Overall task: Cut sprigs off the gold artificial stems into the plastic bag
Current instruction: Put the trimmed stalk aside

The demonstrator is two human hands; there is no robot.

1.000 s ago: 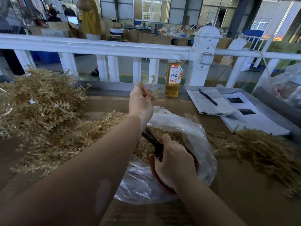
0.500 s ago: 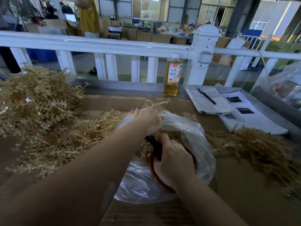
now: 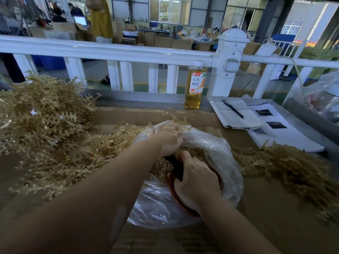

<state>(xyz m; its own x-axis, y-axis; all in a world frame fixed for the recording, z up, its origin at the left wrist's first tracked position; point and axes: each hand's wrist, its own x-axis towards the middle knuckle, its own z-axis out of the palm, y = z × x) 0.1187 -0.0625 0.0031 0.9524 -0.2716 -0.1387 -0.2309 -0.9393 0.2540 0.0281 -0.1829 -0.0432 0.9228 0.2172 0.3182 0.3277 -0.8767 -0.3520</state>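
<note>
A gold stem [image 3: 178, 123] is held by the left hand [image 3: 169, 140] at the far rim of the plastic bag [image 3: 222, 153] — its fingers are curled over the sprigs, though the exact pinch is blurred. The stem's tips fan away toward the railing, so its long axis seems to run roughly away from the body. The scissors [image 3: 176, 166] are gripped by the right hand [image 3: 197, 182], fingers wrapped through the reddish handle loops, the dark blades pointing up toward the left hand's wrist. The right hand is nearer the body; the stem lies just beyond the blade tips. Cut sprigs are seen inside the bag on the tabletop [image 3: 275, 208].
</note>
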